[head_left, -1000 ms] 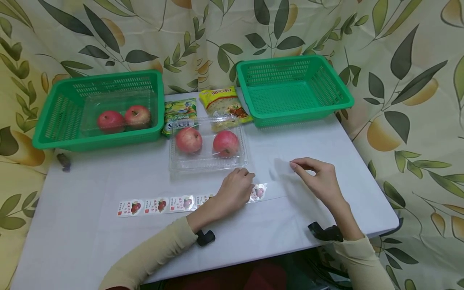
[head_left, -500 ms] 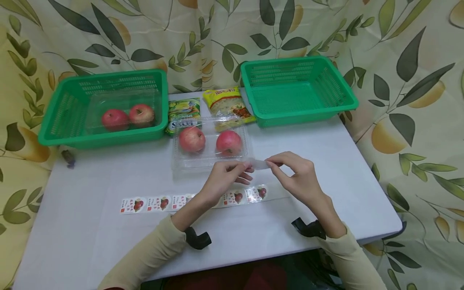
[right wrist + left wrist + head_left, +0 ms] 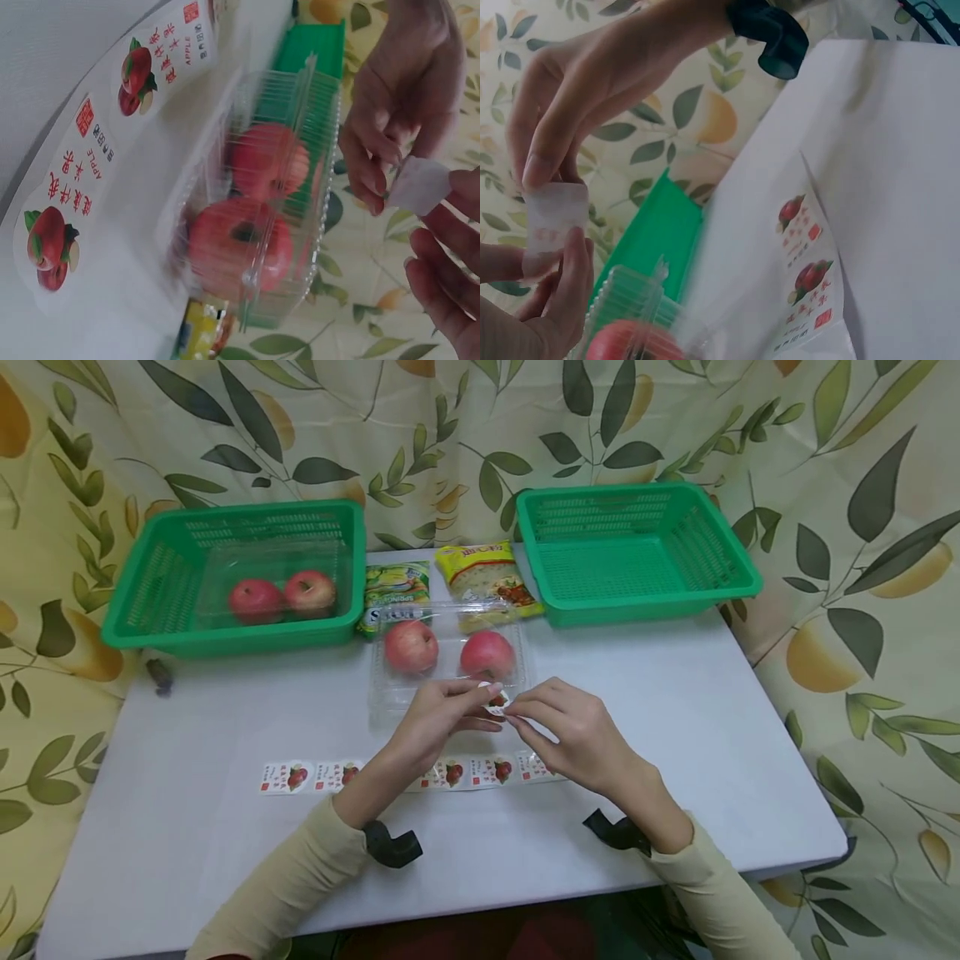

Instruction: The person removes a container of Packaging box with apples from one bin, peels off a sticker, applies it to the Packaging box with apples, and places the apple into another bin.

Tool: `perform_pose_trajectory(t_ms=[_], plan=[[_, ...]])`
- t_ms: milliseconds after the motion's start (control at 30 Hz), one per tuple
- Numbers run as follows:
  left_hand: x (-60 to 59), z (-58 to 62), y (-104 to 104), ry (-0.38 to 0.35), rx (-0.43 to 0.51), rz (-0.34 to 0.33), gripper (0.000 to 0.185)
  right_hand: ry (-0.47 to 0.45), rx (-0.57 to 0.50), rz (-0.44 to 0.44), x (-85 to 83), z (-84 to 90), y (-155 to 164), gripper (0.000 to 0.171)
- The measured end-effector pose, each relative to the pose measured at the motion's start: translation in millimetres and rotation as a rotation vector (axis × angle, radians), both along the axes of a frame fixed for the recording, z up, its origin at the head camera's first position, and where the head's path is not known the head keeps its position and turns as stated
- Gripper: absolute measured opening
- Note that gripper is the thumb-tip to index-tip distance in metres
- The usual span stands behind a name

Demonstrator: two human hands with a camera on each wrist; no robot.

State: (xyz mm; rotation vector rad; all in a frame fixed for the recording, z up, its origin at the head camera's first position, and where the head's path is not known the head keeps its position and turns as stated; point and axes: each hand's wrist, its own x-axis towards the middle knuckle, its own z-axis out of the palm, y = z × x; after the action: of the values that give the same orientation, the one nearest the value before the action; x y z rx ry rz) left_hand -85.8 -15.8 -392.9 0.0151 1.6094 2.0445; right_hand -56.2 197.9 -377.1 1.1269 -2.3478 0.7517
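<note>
Both hands meet over the front edge of a clear clamshell box (image 3: 388, 703) holding two red apples (image 3: 411, 647). A small label sticker (image 3: 497, 700) with an apple print is pinched between them. My left hand (image 3: 427, 718) grips its left side between thumb and fingers; my right hand (image 3: 573, 739) pinches the lower right edge. In the left wrist view the pale back of the sticker (image 3: 559, 214) shows, and the right wrist view shows it (image 3: 418, 185) slightly bent. Below the hands a strip of apple stickers (image 3: 457, 774) lies on the table, partly hidden by the forearms.
A green basket (image 3: 225, 645) at the back left holds another clear box with two apples. At the back right stands a second green basket (image 3: 652, 603). Between them lie a green packet (image 3: 395, 583) and a yellow packet (image 3: 487, 578). A small dark object (image 3: 159, 677) sits at left.
My right hand has moved left with the sticker, and my left hand has risen from the strip to take hold of it. The sticker has turned so its print now shows.
</note>
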Motion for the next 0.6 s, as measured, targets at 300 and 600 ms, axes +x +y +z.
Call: perform_pose_trajectory(t_ms=[300,600], plan=[[-15.6,8.7,-13,0.17,-0.157,0.014,0.024,0.024,0.027,0.032,-5.6,-4.6,-10,0.023],[-44.8,22.7,-25,0.343,-0.334,-0.054,0.023,0.011,0.048,0.011,-21.4,-8.8,-19,0.023]])
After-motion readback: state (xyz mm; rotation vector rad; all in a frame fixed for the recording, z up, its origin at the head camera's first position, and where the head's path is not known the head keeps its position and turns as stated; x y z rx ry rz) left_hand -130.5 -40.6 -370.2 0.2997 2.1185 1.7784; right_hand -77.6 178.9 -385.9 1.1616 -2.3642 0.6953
